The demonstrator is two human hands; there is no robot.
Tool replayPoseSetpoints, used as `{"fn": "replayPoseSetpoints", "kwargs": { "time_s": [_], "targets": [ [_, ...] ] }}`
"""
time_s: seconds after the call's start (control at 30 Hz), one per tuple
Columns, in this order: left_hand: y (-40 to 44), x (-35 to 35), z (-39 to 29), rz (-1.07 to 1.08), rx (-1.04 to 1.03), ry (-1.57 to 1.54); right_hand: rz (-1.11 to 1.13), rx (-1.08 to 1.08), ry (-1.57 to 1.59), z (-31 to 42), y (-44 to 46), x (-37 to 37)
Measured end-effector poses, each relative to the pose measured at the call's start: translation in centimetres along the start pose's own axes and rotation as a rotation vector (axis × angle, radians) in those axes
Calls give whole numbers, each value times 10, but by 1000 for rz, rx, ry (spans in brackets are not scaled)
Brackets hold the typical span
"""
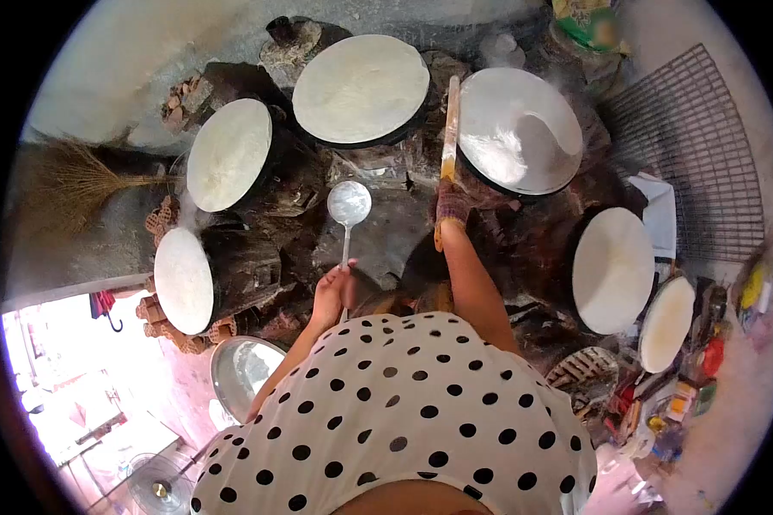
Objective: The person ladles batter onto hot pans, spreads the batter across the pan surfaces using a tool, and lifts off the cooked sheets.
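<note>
My left hand [330,293] is closed around the handle of a metal ladle [349,204]. Whitish liquid shows in the ladle's round bowl, which is over the dark area between the pans. In a striped knitted glove, my right hand [452,202] grips a long flat wooden stick [451,129]. The stick's far end lies beside the left rim of a round pan [524,129], whose pale surface looks wet and shiny, with a bright patch at lower left. Left of the stick, a large pan [361,90] is covered by a white sheet of batter.
More round white-topped pans stand around me: one at upper left [229,154], one at left [184,281], one at right [613,270]. A metal basin [247,378] is at lower left. A straw broom [77,180] and wire rack [691,146] flank the stove. Steam rises near the left pans.
</note>
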State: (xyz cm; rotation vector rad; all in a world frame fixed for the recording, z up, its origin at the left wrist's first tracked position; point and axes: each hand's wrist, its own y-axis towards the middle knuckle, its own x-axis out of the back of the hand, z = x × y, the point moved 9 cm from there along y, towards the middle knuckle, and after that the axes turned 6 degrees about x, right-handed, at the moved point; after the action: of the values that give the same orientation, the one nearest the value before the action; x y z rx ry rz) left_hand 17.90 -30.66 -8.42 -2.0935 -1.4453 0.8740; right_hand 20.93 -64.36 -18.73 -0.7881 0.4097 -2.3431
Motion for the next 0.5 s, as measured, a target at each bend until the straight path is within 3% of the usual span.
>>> {"fn": "replayPoseSetpoints", "kwargs": {
  "time_s": [0.07,0.13,0.17,0.23,0.3,0.33,0.37,0.43,0.47,0.5],
  "targets": [
    [1,6,-1,8,3,47,-8,-50,-147,-39,25,-11],
    [9,17,-1,17,-78,59,26,-75,129,-80,22,13],
    [9,16,-1,26,-72,50,-40,154,41,-98,32,34],
    [10,14,-7,49,-74,-9,-106,391,-57,-111,28,79],
    [11,11,-10,38,-62,15,-102,229,-579,-110,20,119],
    [10,7,-15,41,-62,28,-113,235,-577,-130,40,122],
    [10,2,-19,43,-60,44,-149,260,-377,-174,72,115],
    [12,-10,-22,77,-73,43,-196,268,-170,-186,81,111],
    [13,-16,-24,99,-83,41,-170,547,-19,-131,62,94],
    [17,-18,-21,106,-77,56,-167,678,65,-98,36,91]
  ]
}}
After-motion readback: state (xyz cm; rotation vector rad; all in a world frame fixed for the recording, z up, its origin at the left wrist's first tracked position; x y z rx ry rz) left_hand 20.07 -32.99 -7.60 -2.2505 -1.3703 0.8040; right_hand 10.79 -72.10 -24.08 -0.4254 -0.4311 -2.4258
